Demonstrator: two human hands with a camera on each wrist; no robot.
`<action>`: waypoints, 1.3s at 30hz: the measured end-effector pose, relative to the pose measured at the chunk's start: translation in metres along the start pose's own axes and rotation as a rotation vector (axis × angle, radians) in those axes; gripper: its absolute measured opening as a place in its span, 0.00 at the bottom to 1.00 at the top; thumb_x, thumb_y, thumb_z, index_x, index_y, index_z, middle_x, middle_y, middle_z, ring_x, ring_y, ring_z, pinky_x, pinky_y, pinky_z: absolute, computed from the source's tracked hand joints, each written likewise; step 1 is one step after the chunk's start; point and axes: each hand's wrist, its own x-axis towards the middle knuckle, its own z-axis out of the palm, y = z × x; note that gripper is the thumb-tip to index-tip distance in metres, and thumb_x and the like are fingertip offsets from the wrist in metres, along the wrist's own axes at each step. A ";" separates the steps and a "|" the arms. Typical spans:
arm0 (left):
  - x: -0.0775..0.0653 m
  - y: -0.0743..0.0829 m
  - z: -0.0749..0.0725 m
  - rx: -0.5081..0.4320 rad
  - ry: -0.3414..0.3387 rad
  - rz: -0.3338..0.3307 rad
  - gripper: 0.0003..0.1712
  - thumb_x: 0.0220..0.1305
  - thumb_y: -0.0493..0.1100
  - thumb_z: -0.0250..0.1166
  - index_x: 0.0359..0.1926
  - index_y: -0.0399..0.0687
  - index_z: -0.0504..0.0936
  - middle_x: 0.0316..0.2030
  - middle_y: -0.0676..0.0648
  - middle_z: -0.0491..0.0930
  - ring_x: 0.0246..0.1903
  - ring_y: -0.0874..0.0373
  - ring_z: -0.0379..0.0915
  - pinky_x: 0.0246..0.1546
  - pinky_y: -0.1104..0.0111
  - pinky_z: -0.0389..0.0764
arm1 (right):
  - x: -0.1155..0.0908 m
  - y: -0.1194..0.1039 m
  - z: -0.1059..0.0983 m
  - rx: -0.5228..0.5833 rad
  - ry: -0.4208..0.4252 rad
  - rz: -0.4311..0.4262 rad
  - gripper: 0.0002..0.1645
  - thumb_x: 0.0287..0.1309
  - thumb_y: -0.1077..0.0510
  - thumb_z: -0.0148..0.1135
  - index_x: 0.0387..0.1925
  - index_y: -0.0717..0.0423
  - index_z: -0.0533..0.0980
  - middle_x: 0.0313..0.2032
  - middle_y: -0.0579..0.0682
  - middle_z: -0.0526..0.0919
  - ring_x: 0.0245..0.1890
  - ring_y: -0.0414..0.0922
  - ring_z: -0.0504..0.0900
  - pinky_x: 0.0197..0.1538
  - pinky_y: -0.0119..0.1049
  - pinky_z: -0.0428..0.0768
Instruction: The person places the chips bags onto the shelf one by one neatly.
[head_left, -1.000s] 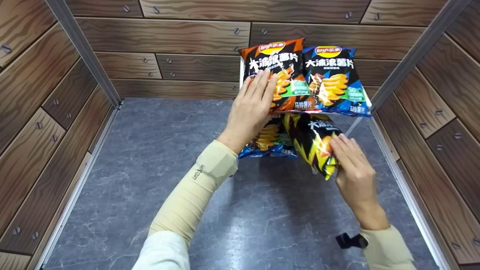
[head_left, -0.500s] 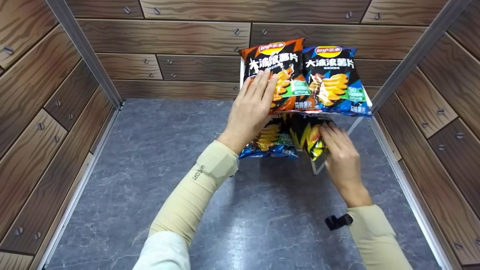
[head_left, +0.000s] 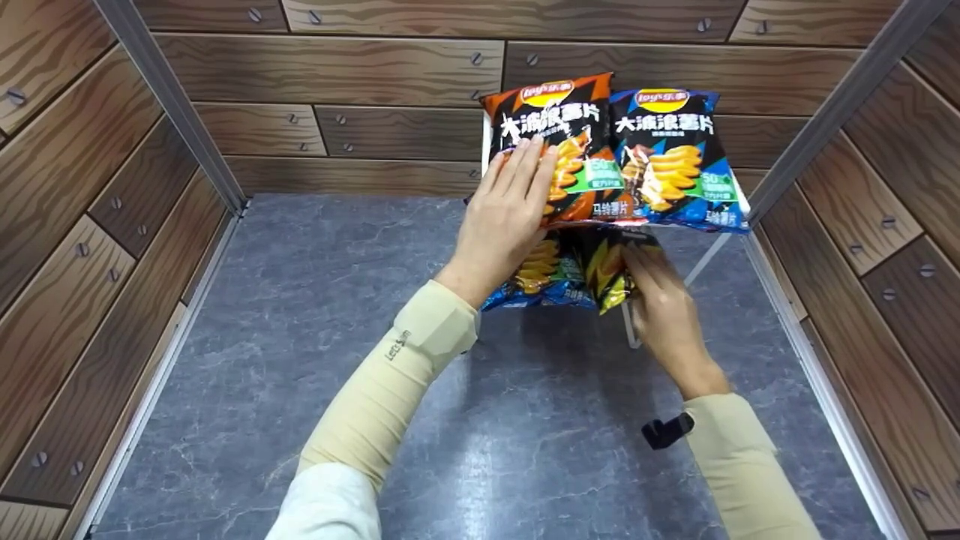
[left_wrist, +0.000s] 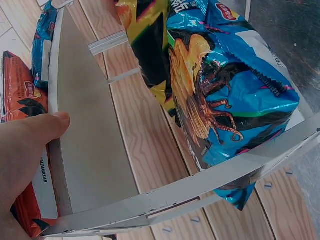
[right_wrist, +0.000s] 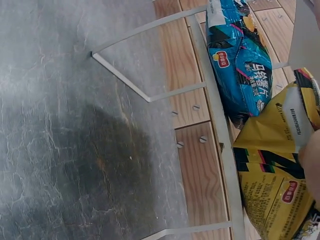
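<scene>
My left hand (head_left: pixel 506 202) lies with straight fingers on an orange and black bag of chips (head_left: pixel 589 150) on the upper tier of a white rack (left_wrist: pixel 150 198). Its thumb (left_wrist: pixel 55 122) reaches over the tier's edge in the left wrist view. My right hand (head_left: pixel 667 307) holds a yellow and black bag of chips (right_wrist: pixel 272 197) by its side, beneath the upper tier. Left of it on the lower tier stands a blue bag of chips (left_wrist: pixel 250 100), touching the yellow one. The right fingertips are partly hidden by the upper tier and the bag.
Another blue bag of chips (head_left: pixel 667 161) leans beside the orange one on the upper tier. Thin white legs (right_wrist: pixel 122 77) of the rack stand on the grey marbled floor (head_left: pixel 337 262). Wood-patterned walls (head_left: pixel 337 75) with metal corner posts enclose the area.
My right hand has moved the yellow bag leftward and inward under the upper tier, next to the lower blue bag. The left hand has stayed on the orange bag.
</scene>
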 end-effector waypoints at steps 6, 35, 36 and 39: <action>-0.001 0.000 0.000 -0.006 -0.001 -0.002 0.48 0.62 0.51 0.69 0.75 0.41 0.57 0.74 0.40 0.60 0.75 0.49 0.56 0.77 0.57 0.55 | 0.000 0.000 0.006 0.054 -0.126 0.052 0.40 0.49 0.76 0.56 0.68 0.62 0.69 0.65 0.63 0.74 0.66 0.63 0.71 0.69 0.58 0.69; 0.001 0.001 -0.001 -0.019 -0.036 -0.013 0.54 0.58 0.54 0.72 0.77 0.42 0.54 0.75 0.40 0.57 0.76 0.49 0.53 0.77 0.58 0.52 | -0.023 -0.003 -0.004 0.016 -0.250 0.110 0.61 0.48 0.59 0.68 0.78 0.56 0.45 0.78 0.61 0.50 0.77 0.60 0.52 0.76 0.63 0.46; 0.001 0.001 -0.001 -0.025 -0.040 -0.014 0.54 0.58 0.55 0.72 0.77 0.42 0.54 0.76 0.40 0.57 0.76 0.49 0.53 0.78 0.58 0.52 | -0.026 -0.004 -0.006 0.027 -0.233 0.112 0.61 0.47 0.59 0.69 0.78 0.57 0.46 0.77 0.61 0.51 0.76 0.59 0.53 0.77 0.63 0.46; 0.001 -0.001 -0.003 -0.045 -0.061 -0.018 0.57 0.57 0.58 0.72 0.77 0.43 0.51 0.77 0.40 0.54 0.77 0.49 0.50 0.78 0.57 0.49 | -0.039 -0.007 -0.011 0.053 -0.178 0.114 0.59 0.49 0.57 0.69 0.78 0.59 0.48 0.76 0.62 0.53 0.76 0.59 0.54 0.77 0.62 0.45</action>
